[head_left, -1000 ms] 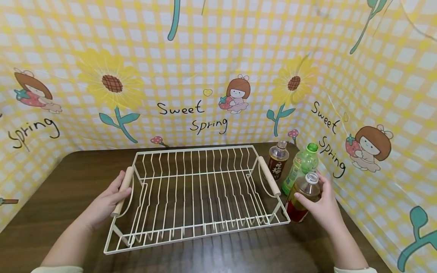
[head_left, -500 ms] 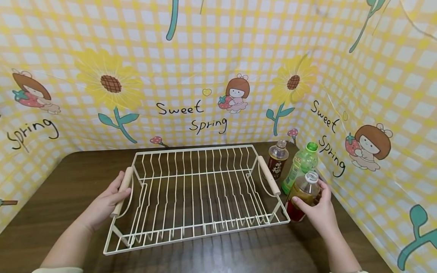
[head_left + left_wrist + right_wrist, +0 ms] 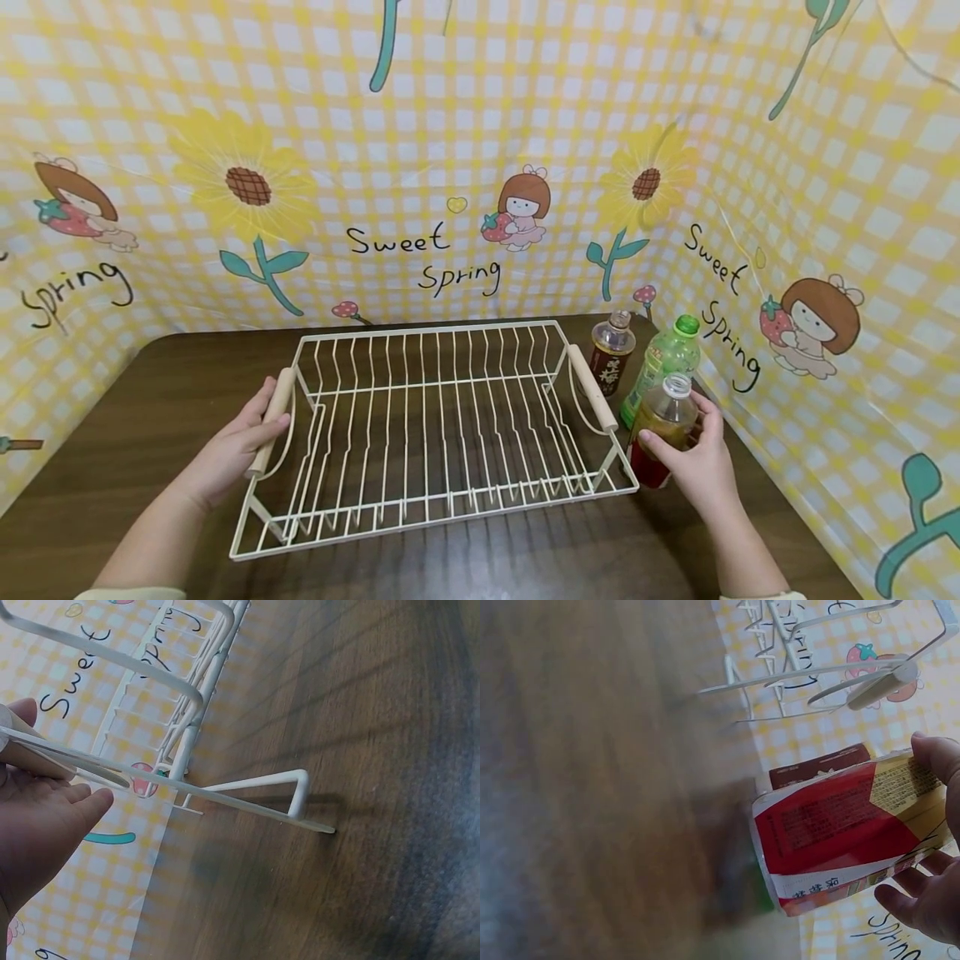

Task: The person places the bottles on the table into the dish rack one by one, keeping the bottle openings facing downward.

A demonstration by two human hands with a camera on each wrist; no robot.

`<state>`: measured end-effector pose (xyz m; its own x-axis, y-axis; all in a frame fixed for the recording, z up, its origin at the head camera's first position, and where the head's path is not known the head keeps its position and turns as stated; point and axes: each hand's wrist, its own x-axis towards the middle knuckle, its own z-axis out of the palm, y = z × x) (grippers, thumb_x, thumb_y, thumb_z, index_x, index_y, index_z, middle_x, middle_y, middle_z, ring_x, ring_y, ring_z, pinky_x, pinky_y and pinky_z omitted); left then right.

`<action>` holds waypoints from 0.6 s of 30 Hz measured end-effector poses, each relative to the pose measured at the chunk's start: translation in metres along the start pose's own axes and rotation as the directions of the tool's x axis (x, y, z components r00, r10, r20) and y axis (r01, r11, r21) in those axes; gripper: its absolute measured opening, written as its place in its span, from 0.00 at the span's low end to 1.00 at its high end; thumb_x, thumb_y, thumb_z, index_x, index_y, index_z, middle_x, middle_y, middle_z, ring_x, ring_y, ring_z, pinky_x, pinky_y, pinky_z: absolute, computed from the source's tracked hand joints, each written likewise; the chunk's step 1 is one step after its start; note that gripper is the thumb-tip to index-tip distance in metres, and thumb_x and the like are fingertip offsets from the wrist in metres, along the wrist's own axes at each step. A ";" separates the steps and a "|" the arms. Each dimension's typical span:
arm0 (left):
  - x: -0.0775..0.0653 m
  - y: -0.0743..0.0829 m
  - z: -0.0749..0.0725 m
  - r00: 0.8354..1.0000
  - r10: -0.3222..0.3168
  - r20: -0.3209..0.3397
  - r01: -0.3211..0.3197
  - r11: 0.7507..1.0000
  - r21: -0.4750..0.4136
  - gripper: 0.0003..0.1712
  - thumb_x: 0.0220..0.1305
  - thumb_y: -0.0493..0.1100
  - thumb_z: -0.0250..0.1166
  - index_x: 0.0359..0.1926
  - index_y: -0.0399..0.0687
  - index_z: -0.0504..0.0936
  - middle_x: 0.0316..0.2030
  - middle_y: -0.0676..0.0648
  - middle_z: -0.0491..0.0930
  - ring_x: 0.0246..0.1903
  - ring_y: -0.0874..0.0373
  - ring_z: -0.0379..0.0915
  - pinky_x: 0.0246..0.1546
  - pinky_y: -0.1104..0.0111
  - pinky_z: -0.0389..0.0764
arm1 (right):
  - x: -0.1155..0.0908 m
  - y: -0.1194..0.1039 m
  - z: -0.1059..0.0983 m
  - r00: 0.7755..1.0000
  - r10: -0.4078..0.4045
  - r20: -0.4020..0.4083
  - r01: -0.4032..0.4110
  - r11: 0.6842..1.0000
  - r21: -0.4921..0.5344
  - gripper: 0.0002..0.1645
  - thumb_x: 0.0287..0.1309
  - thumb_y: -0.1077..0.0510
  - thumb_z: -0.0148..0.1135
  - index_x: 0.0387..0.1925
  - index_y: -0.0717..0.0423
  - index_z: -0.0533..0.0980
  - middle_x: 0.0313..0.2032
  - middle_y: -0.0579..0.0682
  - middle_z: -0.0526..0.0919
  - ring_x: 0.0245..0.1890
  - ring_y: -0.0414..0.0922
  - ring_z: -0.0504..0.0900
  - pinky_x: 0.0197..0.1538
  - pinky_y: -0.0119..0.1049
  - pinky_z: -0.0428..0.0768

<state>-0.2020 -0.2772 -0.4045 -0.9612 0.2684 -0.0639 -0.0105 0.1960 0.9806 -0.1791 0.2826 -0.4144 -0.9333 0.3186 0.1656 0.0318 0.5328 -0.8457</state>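
A cream wire dish rack (image 3: 435,523) with wooden handles stands on the table. My left hand (image 3: 238,442) grips its left handle (image 3: 277,400), thumb along the near side and the other fingers behind. In the left wrist view, part of that handle (image 3: 37,761) shows above the palm. On the right, my right hand (image 3: 701,467) holds a capless plastic drink bottle (image 3: 663,421), upright near the rack's front right corner. Thumb and fingers sit on opposite sides of it. Its red and yellow label (image 3: 825,825) fills much of the right wrist view.
Behind the held bottle stand a green capless bottle (image 3: 667,358) and a dark-labelled clear bottle (image 3: 611,362), both close to the rack's right handle (image 3: 592,387). A yellow checked cloth (image 3: 420,167) rises behind the brown wooden table (image 3: 187,375) and along its right side.
The held bottle and my right hand have shifted slightly left, toward the rack. My left hand and the rack have stayed in place.
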 end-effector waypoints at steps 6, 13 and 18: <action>0.001 0.000 0.001 1.000 0.014 0.005 -0.014 1.000 -0.002 0.47 0.77 0.47 0.45 0.73 0.47 0.17 0.72 0.43 0.09 0.71 0.45 0.07 0.55 0.92 0.41 | 0.006 -0.012 -0.004 0.998 -0.029 0.049 0.030 0.999 -0.019 0.58 0.55 0.51 0.71 0.76 0.52 0.45 0.66 0.68 0.62 0.60 0.65 0.68 0.58 0.60 0.69; 0.000 0.000 0.000 1.000 0.006 0.005 -0.006 1.000 0.001 0.47 0.77 0.47 0.45 0.74 0.48 0.17 0.73 0.43 0.09 0.71 0.43 0.07 0.55 0.92 0.41 | 0.011 -0.031 -0.008 0.993 -0.063 0.104 0.064 0.998 -0.012 0.58 0.55 0.52 0.72 0.77 0.50 0.45 0.66 0.68 0.62 0.62 0.64 0.67 0.61 0.59 0.67; 0.000 -0.001 -0.001 1.000 0.010 0.008 -0.010 1.000 -0.005 0.47 0.77 0.48 0.45 0.74 0.50 0.17 0.73 0.45 0.09 0.71 0.43 0.06 0.57 0.90 0.38 | 0.015 -0.044 -0.011 0.989 -0.085 0.122 0.087 0.996 -0.007 0.59 0.54 0.52 0.72 0.77 0.49 0.44 0.68 0.68 0.61 0.63 0.64 0.65 0.63 0.60 0.66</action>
<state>-0.2019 -0.2782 -0.4054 -0.9589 0.2782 -0.0557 -0.0024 0.1882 0.9821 -0.1905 0.2721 -0.3690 -0.9693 0.1741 0.1738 -0.0466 0.5639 -0.8246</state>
